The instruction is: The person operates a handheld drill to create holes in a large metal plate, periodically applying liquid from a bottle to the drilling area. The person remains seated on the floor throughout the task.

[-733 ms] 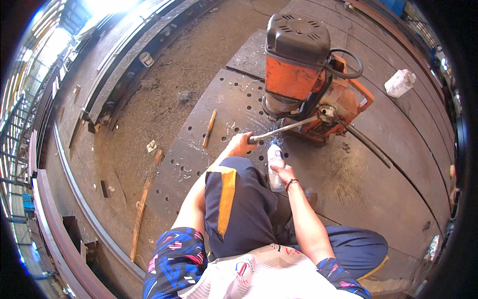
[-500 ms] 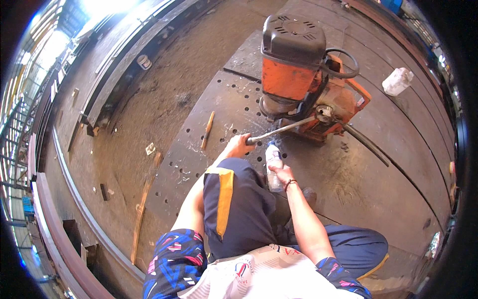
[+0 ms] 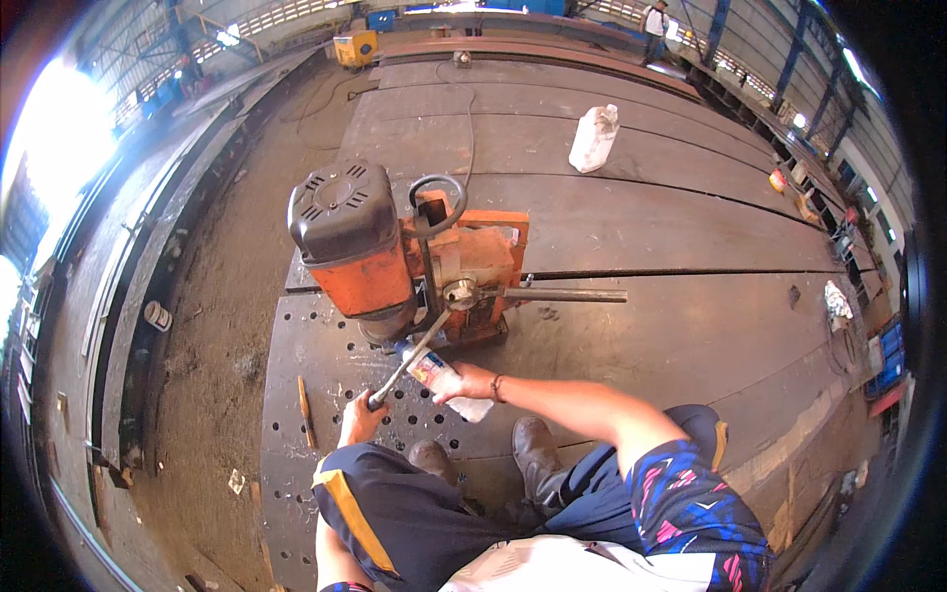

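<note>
My left hand (image 3: 363,420) is closed round the end of a long metal feed handle (image 3: 415,355) on an orange and black magnetic drill (image 3: 362,279). In my right hand (image 3: 472,383) is a clear plastic bottle (image 3: 430,368) with a printed label and a dark cap. The bottle is tilted, its cap pointing at the drill's lower end, and it passes close to the handle; whether they touch I cannot tell. The drill stands on a steel plate (image 3: 326,350) with several drilled holes and scattered metal shavings. Its cutting tip is mostly hidden.
A brush with a wooden handle (image 3: 306,409) lies left of my left hand. A whitish plastic jug (image 3: 594,138) stands beyond the drill. A second handle bar (image 3: 567,295) sticks out to the right. My boots (image 3: 536,456) rest on the plate. Another person (image 3: 654,30) stands far off.
The view has swung up and to the right. My right hand has brought the bottle from beside my knee forward, tilting it toward the drill's lower end. The left hand keeps its hold.
</note>
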A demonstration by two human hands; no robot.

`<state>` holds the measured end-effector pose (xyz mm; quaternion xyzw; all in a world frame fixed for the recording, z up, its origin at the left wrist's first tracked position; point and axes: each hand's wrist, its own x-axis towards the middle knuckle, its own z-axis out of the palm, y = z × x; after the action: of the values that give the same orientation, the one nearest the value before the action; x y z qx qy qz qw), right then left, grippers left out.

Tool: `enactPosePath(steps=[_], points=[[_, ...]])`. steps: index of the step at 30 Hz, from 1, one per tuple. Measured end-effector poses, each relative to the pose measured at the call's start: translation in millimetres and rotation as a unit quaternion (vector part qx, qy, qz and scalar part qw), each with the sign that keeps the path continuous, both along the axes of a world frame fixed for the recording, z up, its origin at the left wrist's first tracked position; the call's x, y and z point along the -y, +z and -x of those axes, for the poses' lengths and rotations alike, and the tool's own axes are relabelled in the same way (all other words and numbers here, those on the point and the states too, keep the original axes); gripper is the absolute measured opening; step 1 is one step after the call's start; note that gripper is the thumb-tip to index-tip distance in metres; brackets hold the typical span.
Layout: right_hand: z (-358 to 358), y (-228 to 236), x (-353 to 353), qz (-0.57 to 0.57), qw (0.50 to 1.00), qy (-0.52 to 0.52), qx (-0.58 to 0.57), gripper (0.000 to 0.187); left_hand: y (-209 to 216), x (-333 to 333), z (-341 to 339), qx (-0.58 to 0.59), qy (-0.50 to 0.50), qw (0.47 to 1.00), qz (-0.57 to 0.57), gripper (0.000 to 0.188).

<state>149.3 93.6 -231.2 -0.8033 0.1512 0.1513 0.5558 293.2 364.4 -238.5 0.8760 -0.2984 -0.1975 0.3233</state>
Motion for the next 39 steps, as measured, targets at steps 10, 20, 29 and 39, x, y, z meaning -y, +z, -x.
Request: enactPosePath(steps=[10,20,29,39], points=[[34.6,122.1,58.3,-0.073,0.988,0.030,-0.135,0.070,2.2,-9.1,-2.9,0.004,0.005,1.000,0.012,0.042],[41.0,70.1,60.8,-0.115,0.940,0.003,-0.322,0.047,5.5,-9.2,-4.4,0.011,0.002,1.000,0.029,0.037],[54.7,20.2,38.0,-0.196,0.925,0.001,-0.326,0.046,5.3,-5.1,-0.7,-0.003,0.003,1.000,0.014,0.034],[49.2,41.3,30.0,-0.190,0.930,-0.021,-0.315,0.041,-8.0,-13.5,-11.3,-0.024,0.000,1.000,0.017,0.039]])
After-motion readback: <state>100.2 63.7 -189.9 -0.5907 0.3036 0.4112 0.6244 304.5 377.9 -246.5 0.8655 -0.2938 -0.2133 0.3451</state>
